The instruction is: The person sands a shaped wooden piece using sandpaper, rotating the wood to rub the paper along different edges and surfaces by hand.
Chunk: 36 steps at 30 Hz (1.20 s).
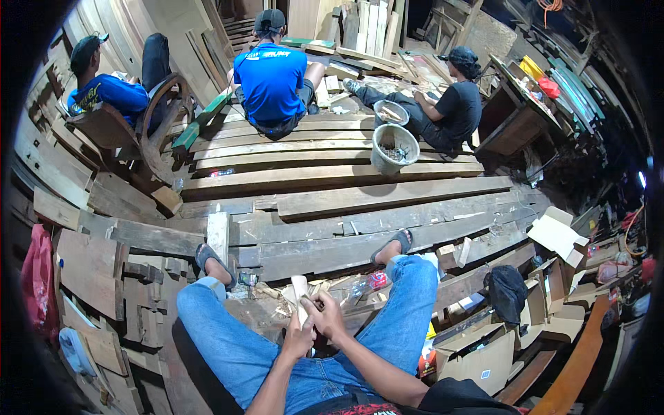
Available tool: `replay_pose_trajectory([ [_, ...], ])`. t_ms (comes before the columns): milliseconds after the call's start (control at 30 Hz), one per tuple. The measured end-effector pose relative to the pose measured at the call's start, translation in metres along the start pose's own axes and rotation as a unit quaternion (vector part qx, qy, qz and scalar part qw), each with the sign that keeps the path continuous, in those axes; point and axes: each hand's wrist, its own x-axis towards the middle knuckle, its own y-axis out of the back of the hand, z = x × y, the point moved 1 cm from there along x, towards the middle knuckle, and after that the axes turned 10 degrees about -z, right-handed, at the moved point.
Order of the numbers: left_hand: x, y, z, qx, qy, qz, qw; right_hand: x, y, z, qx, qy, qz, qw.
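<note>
- I see the pale wooden piece (299, 289) out in front of the lap, between the two knees of the blue jeans (238, 342), raised above wood scraps (266, 292).
- It is slim and cream-coloured, lighter than the grey-brown planks (311, 241) beyond; its far end looks blunt and a little broader than the part running into the hands.
- From my view its long axis runs away from the lap, the far end pointing toward the planks and leaning slightly left.
- The near end disappears among the fingers, so I can't judge its full length.
- My left hand (299, 339) is closed around the lower part, fingers wrapped and thumb lying up along it.
- My right hand (326, 315) sits just right of it, fingers curled in against its side; I can't tell whether they grip the wood or hide something small.
- Beyond it, a sandal (215, 264) on the left foot and another sandal (394, 247) on the right flank the scraps.
</note>
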Motion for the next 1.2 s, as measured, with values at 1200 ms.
replay_pose_trajectory([
  [1200,0.002,-0.006,-0.011,0.118,-0.123,-0.064,0.983,0.011,0.007,-0.007,0.065,-0.066,0.088,0.992],
])
